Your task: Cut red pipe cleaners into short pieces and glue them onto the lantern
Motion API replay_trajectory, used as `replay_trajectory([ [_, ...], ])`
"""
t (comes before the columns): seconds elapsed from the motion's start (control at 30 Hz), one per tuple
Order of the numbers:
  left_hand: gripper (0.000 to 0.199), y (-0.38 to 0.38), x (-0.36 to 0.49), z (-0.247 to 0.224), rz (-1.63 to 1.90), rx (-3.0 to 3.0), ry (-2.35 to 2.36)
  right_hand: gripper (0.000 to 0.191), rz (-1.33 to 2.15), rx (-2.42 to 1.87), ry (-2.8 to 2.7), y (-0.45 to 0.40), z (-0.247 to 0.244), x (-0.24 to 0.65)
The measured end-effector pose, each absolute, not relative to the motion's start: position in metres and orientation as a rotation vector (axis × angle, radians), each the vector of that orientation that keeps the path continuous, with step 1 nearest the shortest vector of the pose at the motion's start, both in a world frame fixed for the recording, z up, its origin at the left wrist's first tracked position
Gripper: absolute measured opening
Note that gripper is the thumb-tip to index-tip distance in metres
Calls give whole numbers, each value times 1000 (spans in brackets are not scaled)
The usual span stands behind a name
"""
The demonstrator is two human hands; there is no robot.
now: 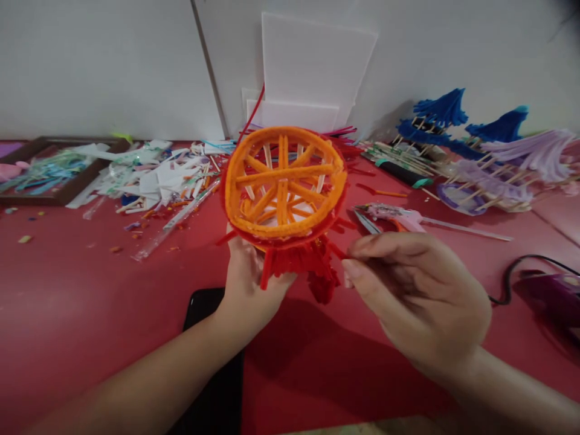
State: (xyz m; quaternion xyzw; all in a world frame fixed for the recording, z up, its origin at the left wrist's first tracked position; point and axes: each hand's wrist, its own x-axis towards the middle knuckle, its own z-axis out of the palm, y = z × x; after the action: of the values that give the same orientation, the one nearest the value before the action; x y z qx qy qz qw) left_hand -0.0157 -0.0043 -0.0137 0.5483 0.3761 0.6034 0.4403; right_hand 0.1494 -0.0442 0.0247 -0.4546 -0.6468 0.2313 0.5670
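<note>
An orange and red pipe-cleaner model [283, 179] hangs above the table in the middle of the head view. Its top is an orange ring with crossing spokes; pale sticks show through the gaps. Red fuzzy pieces stick out around its lower rim. My left hand [251, 281] grips it from below, with the fingers mostly hidden behind it. At its lower right, my right hand [417, 296] pinches the end of a red pipe-cleaner piece [338, 251] between thumb and forefinger.
On the red table [67, 314] lie paper scraps [167, 178], a brown tray [67, 192], pliers [392, 214] and a black phone [212, 362]. Blue and lilac models [493, 175] stand at right, near a purple corded tool [550, 296]. White boards [317, 60] lean on the wall.
</note>
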Motion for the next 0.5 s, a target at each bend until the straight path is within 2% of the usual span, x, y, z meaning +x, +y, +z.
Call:
replay_trajectory([
  [0.1,53,-5,-15,-4,1440,1434,937,28,444,-1105,-1535,-46,22,149],
  [0.5,64,-6,-12,0,1423,1436,861,25,231,-1196,-1681,-45,26,150],
])
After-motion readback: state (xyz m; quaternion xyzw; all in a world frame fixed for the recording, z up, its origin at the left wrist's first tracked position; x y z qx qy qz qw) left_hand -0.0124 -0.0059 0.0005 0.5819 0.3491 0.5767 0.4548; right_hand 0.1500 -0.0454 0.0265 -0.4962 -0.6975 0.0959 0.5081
